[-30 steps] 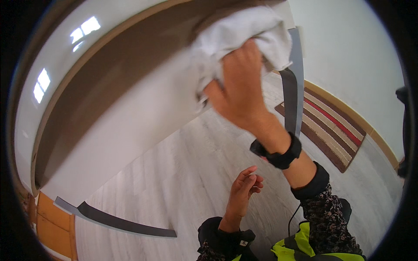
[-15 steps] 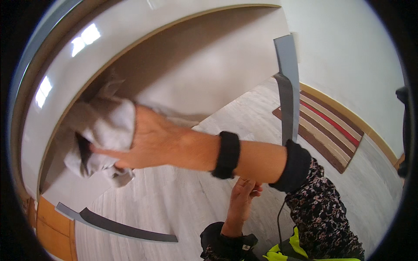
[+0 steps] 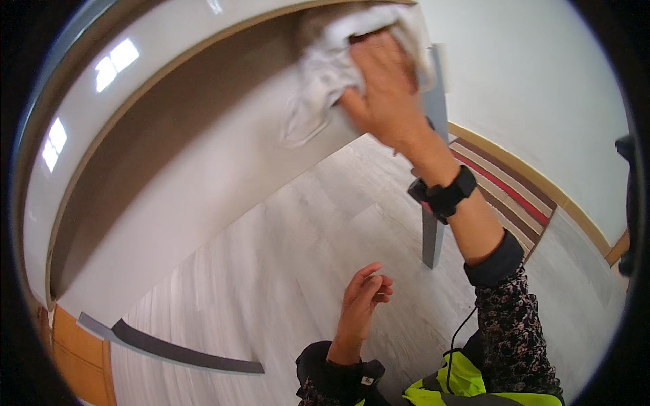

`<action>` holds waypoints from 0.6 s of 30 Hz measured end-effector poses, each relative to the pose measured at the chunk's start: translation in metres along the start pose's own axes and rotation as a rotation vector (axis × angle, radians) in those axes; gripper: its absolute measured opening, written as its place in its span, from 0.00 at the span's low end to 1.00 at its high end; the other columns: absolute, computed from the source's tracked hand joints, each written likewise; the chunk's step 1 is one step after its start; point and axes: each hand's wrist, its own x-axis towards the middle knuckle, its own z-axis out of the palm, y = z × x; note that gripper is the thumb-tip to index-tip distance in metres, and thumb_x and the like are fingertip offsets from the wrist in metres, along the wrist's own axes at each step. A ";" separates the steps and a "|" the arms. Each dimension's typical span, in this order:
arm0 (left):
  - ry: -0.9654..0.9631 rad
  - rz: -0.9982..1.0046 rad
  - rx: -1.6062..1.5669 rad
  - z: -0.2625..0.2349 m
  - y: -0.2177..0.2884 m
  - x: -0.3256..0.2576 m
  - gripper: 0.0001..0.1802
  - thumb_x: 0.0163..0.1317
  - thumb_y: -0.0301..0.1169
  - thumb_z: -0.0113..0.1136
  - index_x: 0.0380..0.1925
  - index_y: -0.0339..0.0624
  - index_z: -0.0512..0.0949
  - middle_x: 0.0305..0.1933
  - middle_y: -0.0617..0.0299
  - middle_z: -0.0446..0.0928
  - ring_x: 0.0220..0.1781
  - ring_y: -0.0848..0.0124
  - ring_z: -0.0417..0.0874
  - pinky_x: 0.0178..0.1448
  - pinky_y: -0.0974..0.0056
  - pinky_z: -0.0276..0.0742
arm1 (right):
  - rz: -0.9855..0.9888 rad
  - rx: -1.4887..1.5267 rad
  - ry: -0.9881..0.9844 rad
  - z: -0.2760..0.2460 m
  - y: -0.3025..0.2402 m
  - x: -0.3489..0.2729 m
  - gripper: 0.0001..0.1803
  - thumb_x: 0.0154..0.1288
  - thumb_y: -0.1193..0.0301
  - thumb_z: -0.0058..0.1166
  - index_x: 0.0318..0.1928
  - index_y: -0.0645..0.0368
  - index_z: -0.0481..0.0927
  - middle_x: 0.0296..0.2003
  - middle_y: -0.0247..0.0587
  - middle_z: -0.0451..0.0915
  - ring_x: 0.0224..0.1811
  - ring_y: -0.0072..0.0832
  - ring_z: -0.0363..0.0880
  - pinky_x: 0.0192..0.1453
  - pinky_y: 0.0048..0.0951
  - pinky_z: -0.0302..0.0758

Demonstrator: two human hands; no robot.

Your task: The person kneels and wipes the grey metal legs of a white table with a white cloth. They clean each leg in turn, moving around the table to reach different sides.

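My right hand reaches up and presses a crumpled white cloth against the top right end of a pale, flat panel. Motion blurs the cloth a little, and some fingers are hidden in its folds. A black band with a small dark device circles the right wrist. Low in the middle, my left hand hovers over the floor with its fingers loosely curled, apart and holding nothing.
Above the panel curves a glossy white surface with a brown edge. Grey legs stand at the right and lower left. A striped rug lies by the white wall. Wooden furniture shows at lower left.
My right hand has swept the cloth from the panel's left end to its top right end. The left hand has stayed low, shifting slightly left.
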 end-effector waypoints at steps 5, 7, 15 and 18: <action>0.000 -0.019 -0.012 0.000 0.004 -0.003 0.19 0.64 0.36 0.47 0.52 0.40 0.66 0.37 0.61 0.74 0.38 0.73 0.75 0.42 0.69 0.71 | 0.238 -0.015 0.097 0.005 -0.009 -0.022 0.21 0.47 0.65 0.49 0.42 0.63 0.69 0.41 0.50 0.67 0.48 0.45 0.62 0.51 0.43 0.58; -0.012 -0.013 -0.027 0.002 0.004 -0.004 0.19 0.64 0.36 0.47 0.52 0.40 0.66 0.37 0.61 0.74 0.38 0.73 0.75 0.42 0.69 0.71 | 0.327 0.013 0.139 0.013 -0.022 -0.032 0.21 0.45 0.67 0.50 0.41 0.65 0.68 0.41 0.53 0.66 0.49 0.47 0.60 0.50 0.44 0.56; 0.027 0.012 -0.104 -0.002 -0.006 0.006 0.17 0.62 0.37 0.49 0.49 0.43 0.68 0.36 0.64 0.75 0.36 0.76 0.75 0.41 0.72 0.70 | 0.209 0.240 -0.171 0.022 -0.110 -0.057 0.27 0.38 0.67 0.56 0.44 0.58 0.71 0.48 0.53 0.64 0.51 0.52 0.58 0.53 0.49 0.53; -0.006 0.107 -0.161 -0.005 -0.009 0.006 0.16 0.62 0.37 0.49 0.48 0.43 0.68 0.35 0.64 0.74 0.35 0.76 0.75 0.40 0.72 0.70 | -0.054 0.258 -0.298 0.027 -0.129 -0.062 0.17 0.40 0.66 0.57 0.35 0.55 0.79 0.42 0.42 0.73 0.50 0.42 0.64 0.53 0.44 0.59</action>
